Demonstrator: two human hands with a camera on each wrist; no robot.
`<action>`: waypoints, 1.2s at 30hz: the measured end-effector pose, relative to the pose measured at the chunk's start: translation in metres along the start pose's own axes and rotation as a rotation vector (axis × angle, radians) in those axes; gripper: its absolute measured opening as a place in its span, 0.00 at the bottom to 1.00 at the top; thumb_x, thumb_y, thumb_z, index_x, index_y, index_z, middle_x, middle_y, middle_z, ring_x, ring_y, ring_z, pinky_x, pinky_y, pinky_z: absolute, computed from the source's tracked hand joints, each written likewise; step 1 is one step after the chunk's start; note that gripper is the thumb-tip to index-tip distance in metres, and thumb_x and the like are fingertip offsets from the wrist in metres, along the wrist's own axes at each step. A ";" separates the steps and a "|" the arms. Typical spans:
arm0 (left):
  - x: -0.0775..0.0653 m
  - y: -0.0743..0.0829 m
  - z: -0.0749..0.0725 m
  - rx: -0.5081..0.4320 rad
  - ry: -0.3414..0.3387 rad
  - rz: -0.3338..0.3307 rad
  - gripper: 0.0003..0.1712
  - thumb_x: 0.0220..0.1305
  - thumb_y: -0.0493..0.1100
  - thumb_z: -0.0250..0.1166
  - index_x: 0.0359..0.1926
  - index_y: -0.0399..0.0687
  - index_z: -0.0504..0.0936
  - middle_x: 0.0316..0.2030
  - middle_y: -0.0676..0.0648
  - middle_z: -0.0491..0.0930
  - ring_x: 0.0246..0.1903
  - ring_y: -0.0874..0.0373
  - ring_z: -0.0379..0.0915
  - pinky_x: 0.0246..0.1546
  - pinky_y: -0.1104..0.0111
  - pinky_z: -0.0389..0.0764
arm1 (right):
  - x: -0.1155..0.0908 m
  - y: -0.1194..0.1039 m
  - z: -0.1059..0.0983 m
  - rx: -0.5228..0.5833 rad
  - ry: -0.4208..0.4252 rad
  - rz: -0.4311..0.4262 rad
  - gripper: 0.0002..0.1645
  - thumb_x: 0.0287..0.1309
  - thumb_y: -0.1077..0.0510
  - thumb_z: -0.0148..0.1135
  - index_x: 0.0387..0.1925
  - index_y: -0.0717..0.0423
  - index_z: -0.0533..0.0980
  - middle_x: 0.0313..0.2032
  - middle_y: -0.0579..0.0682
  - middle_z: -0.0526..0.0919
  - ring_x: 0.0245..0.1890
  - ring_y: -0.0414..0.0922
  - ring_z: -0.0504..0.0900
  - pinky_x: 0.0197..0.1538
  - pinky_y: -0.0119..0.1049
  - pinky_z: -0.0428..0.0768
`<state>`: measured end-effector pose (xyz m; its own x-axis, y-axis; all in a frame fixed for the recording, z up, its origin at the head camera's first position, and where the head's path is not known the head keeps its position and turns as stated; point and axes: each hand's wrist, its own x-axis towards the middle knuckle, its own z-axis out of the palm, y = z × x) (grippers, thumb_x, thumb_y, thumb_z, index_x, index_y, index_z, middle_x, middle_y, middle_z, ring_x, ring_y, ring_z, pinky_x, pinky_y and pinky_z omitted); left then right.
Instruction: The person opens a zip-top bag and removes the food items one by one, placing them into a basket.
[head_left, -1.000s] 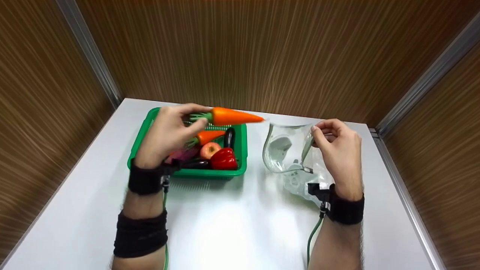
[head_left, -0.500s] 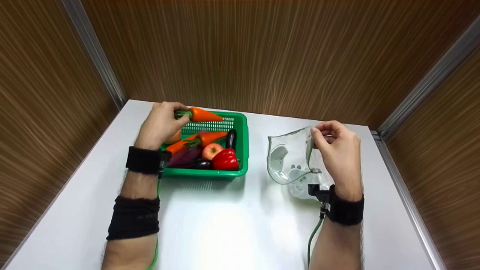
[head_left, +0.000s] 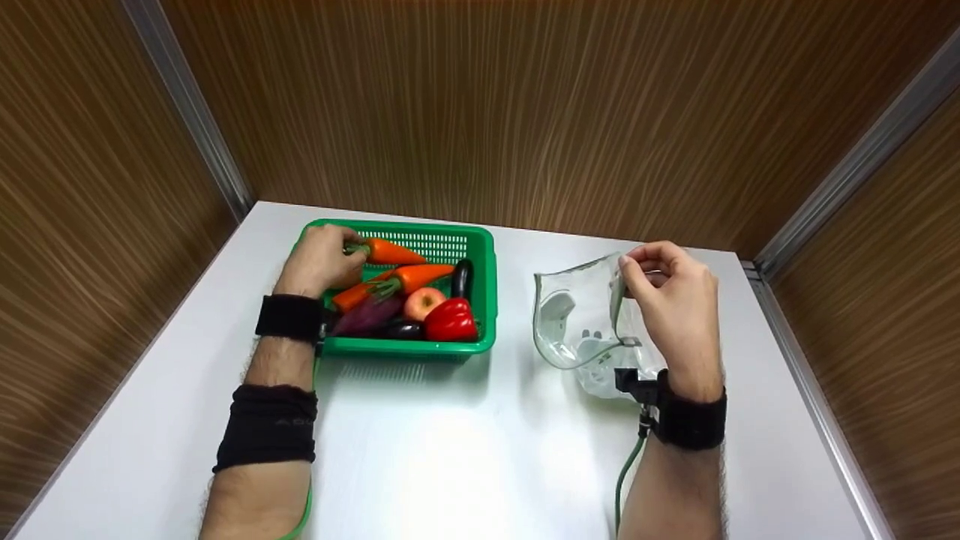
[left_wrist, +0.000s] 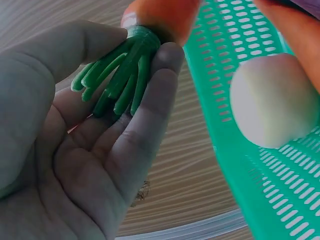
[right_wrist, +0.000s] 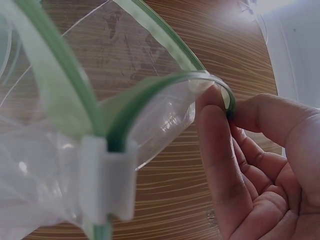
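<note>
My left hand [head_left: 319, 259] pinches an orange carrot [head_left: 394, 253] by its green top, over the back left of the green basket [head_left: 405, 347]. In the left wrist view, thumb and fingertips meet the carrot's green stalks [left_wrist: 122, 75] just below the orange body. My right hand [head_left: 675, 307] pinches the rim of a clear zip bag [head_left: 600, 379] between thumb and fingers. The bag's mouth gapes toward the basket. Close up in the right wrist view, a white slider [right_wrist: 107, 180] sits on the green zip strip [right_wrist: 170, 37].
Inside the basket lie more carrots [head_left: 424, 277], an apple [head_left: 424, 304], a red bell pepper [head_left: 450, 320], dark eggplants [head_left: 462, 277] and a purple vegetable [head_left: 371, 313]. A pale rounded item [left_wrist: 272, 100] shows in the left wrist view. Wood-grain panels [head_left: 480, 112] surround the white table [head_left: 435, 450].
My left hand has carried the carrot leftward from near the bag, then lowered it into the basket's back left. My right hand keeps its grip; the bag's mouth has shifted slightly.
</note>
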<state>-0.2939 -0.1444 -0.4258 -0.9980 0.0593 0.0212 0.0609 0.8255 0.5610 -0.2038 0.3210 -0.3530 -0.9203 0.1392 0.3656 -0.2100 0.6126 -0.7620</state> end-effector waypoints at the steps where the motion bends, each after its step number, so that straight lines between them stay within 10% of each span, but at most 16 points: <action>1: 0.000 -0.001 0.001 0.010 -0.010 -0.003 0.26 0.86 0.44 0.63 0.73 0.33 0.87 0.71 0.28 0.87 0.57 0.38 0.82 0.71 0.40 0.85 | 0.000 0.000 0.000 -0.001 0.001 0.001 0.09 0.82 0.60 0.73 0.52 0.63 0.90 0.45 0.62 0.95 0.31 0.21 0.87 0.39 0.16 0.86; 21: -0.004 0.011 0.005 0.112 -0.085 -0.032 0.24 0.86 0.39 0.70 0.74 0.33 0.86 0.69 0.27 0.87 0.65 0.34 0.87 0.73 0.37 0.86 | 0.002 -0.001 0.002 0.024 -0.077 0.006 0.08 0.82 0.61 0.72 0.50 0.64 0.89 0.44 0.62 0.93 0.32 0.23 0.88 0.40 0.20 0.89; 31: -0.004 0.018 0.021 0.272 0.104 -0.048 0.12 0.79 0.29 0.65 0.54 0.31 0.94 0.52 0.26 0.93 0.45 0.32 0.92 0.54 0.36 0.94 | 0.000 -0.002 0.004 0.033 -0.096 0.010 0.09 0.82 0.61 0.72 0.50 0.65 0.89 0.44 0.60 0.92 0.32 0.24 0.88 0.41 0.20 0.90; 36: -0.011 0.020 0.017 0.345 0.073 -0.053 0.13 0.81 0.36 0.70 0.56 0.32 0.93 0.52 0.27 0.94 0.47 0.29 0.93 0.55 0.33 0.93 | -0.004 -0.004 0.007 0.109 -0.327 -0.060 0.09 0.83 0.61 0.72 0.51 0.66 0.89 0.43 0.60 0.95 0.35 0.32 0.94 0.44 0.27 0.93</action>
<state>-0.2817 -0.1195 -0.4291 -0.9977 -0.0183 0.0658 -0.0012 0.9681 0.2506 -0.2018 0.3124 -0.3552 -0.9587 -0.1618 0.2341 -0.2844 0.5229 -0.8035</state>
